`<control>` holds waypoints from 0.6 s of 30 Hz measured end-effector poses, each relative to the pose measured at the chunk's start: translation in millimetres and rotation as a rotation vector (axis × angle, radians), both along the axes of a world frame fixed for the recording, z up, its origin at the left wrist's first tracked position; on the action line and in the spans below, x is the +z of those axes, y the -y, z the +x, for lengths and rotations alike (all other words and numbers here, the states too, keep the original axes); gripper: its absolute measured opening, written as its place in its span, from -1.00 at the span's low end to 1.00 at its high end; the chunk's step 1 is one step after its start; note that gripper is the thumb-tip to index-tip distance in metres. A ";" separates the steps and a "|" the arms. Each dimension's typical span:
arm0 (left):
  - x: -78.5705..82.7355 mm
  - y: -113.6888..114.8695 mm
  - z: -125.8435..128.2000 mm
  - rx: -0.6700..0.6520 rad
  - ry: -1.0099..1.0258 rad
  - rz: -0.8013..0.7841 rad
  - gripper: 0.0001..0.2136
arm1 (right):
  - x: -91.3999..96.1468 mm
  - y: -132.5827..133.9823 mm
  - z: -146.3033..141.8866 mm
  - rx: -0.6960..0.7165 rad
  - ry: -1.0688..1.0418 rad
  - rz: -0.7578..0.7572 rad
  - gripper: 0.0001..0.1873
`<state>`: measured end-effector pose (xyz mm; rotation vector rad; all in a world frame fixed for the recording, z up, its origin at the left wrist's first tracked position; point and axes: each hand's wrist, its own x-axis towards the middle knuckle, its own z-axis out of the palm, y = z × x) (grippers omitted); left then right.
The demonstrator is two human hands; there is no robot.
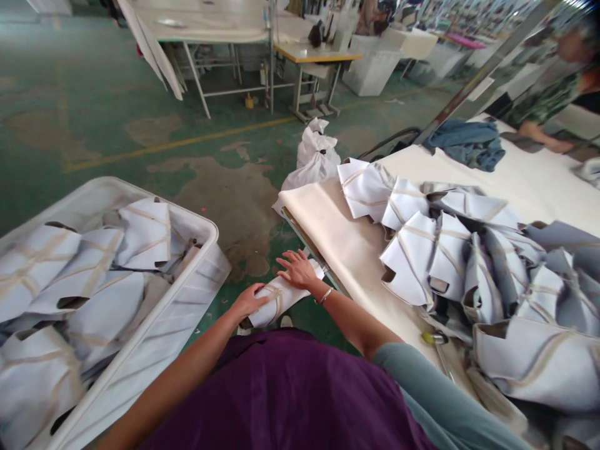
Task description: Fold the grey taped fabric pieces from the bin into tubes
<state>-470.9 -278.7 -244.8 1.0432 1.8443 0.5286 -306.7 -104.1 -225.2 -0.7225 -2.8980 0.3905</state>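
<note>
Steadying a white, tan-banded, curved sheet piece [280, 300] between the cream-covered table [323, 209] and the white plastic tub [187, 309], we seem to be mid-handling. Our left hand [250, 302] curls its fingers at one end, grip unclear; our right hand [300, 271] spreads wide across the other, and moving on likely calls for two-handed support.

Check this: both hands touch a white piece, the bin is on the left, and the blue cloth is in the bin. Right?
Not quite: the blue cloth lies on the table, not in the bin, as the head view shows. The left hand and right hand do touch a white piece, and the bin is on the left.
</note>
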 end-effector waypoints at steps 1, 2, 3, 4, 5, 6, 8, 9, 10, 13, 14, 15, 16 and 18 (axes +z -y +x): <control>1.0 0.7 -0.9 0.001 0.012 -0.014 -0.48 | -1.5 -15.1 9.9 -0.026 0.005 0.017 -0.48; 2.8 1.2 -1.8 0.002 0.024 -0.026 -0.48 | -1.7 -30.3 19.4 -0.047 0.008 0.035 -0.50; 5.5 1.2 -2.8 0.006 0.030 -0.034 -0.47 | -0.8 -44.9 27.9 -0.058 0.012 0.051 -0.52; 8.7 0.6 -3.7 0.006 0.033 -0.039 -0.47 | 1.1 -58.0 34.7 -0.052 0.019 0.063 -0.54; 12.3 -0.8 -4.3 -0.001 0.035 -0.046 -0.47 | 3.6 -68.3 39.2 -0.031 0.025 0.070 -0.56; 16.2 -3.2 -4.0 -0.010 0.038 -0.057 -0.46 | 6.3 -74.8 40.8 -0.011 0.024 0.074 -0.57; 23.9 -11.8 0.7 0.000 0.032 -0.072 -0.47 | 10.2 -74.3 35.0 -0.037 -0.020 0.079 -0.56; 27.2 -18.1 5.9 0.022 0.010 -0.061 -0.49 | 10.6 -67.6 28.2 -0.083 -0.059 0.078 -0.54; 29.9 -25.6 13.1 0.047 -0.034 -0.033 -0.53 | 9.8 -57.7 20.0 -0.129 -0.097 0.068 -0.53; 32.9 -51.1 42.3 0.040 -0.284 0.068 -0.61 | 1.6 -23.0 -4.3 -0.173 -0.126 -0.020 -0.55; 32.5 -58.6 52.2 -0.009 -0.369 0.074 -0.62 | -1.7 -14.1 -9.7 -0.181 -0.111 -0.054 -0.56; 31.8 -64.9 60.8 -0.059 -0.441 0.064 -0.62 | -4.6 -8.0 -13.0 -0.197 -0.090 -0.083 -0.57; 31.2 -69.5 67.7 -0.104 -0.495 0.042 -0.62 | -6.9 -4.7 -14.5 -0.213 -0.071 -0.103 -0.57; 31.1 -73.9 75.6 -0.163 -0.553 0.003 -0.61 | -8.8 -5.3 -13.0 -0.227 -0.046 -0.123 -0.57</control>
